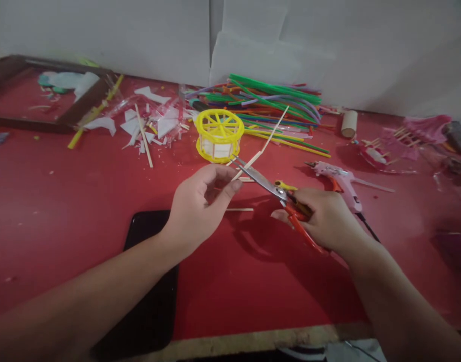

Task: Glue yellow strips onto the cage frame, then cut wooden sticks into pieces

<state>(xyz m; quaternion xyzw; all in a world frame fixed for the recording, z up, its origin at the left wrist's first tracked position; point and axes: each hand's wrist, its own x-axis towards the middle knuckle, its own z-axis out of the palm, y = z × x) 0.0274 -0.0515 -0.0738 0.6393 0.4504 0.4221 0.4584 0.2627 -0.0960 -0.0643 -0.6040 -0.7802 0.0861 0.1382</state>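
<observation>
My left hand (203,201) pinches the near end of a thin wooden stick (255,160) between thumb and fingers. The stick is bent partway along, and its far part angles up to the right. My right hand (324,213) grips scissors (266,185) with red-orange handles. Their blades cross the stick close to my left fingertips. Behind the blades stands a round yellow wheel-like frame (219,133) with spokes on top and small uprights around its side. Another stick (240,209) lies on the table, partly hidden by my left hand.
A pink glue gun (339,178) lies to the right. Coloured pipe cleaners (275,98) are heaped at the back. White scraps (166,120) and a loose stick (144,138) lie left of the yellow frame. A black phone-like slab (155,296) sits under my left forearm; a brown frame (70,113) is far left.
</observation>
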